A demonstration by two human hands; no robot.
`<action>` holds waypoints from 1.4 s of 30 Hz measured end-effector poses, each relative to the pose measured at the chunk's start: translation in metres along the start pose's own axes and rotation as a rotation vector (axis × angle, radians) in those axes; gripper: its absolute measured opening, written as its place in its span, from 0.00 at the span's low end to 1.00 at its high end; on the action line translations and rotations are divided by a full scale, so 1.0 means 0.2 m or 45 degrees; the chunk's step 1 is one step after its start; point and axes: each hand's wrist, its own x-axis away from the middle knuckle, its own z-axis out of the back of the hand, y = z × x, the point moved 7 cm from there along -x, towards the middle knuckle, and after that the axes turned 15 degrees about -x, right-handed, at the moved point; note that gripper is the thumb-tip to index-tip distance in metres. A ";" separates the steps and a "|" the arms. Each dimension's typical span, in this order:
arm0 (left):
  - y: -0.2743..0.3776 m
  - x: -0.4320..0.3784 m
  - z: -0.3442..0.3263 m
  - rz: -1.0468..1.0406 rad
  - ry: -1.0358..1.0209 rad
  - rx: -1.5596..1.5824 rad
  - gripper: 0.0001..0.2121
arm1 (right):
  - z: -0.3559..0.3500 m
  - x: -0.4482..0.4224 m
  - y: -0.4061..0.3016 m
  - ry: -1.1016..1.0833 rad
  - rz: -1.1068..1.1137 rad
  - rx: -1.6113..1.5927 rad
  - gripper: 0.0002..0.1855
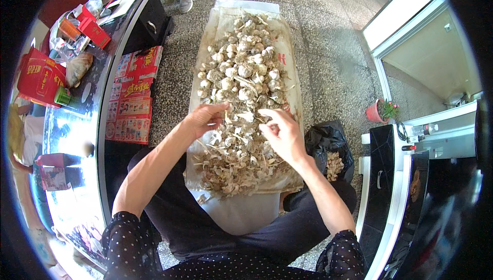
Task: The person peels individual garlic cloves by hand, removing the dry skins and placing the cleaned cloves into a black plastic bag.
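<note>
My left hand (208, 119) hovers at the near side of a heap of garlic bulbs (244, 71), fingers bent towards the middle. A small pale bulb with a stem shows at its fingertips; whether it is gripped is unclear. Facing it, my right hand (283, 131) is slightly blurred, with thumb and forefinger apart and nothing visible between them. Below both hands lie loose papery garlic skins (246, 164) and dry roots. Everything rests on a stained, pale woven sack (290, 87) spread over a low, long support between my knees.
By my right knee, a black plastic bag (327, 133) contains garlic cloves (334, 165). A dark glossy counter (131, 29) with boxes and bags runs along the left. A potted plant (379, 111) stands right. Another person's shoe (185, 1) is at the back.
</note>
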 end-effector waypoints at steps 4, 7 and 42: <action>-0.01 0.07 -0.17 -0.017 -0.195 0.123 0.17 | -0.17 -0.09 0.02 -0.065 -0.020 -0.060 0.27; -0.05 0.07 -0.22 -0.018 -0.235 0.198 0.14 | -0.21 -0.14 0.01 -0.031 0.186 0.043 0.21; 0.24 0.17 -0.17 -0.552 0.378 -0.891 0.14 | -0.27 -0.15 0.20 -0.022 -0.556 -0.022 0.12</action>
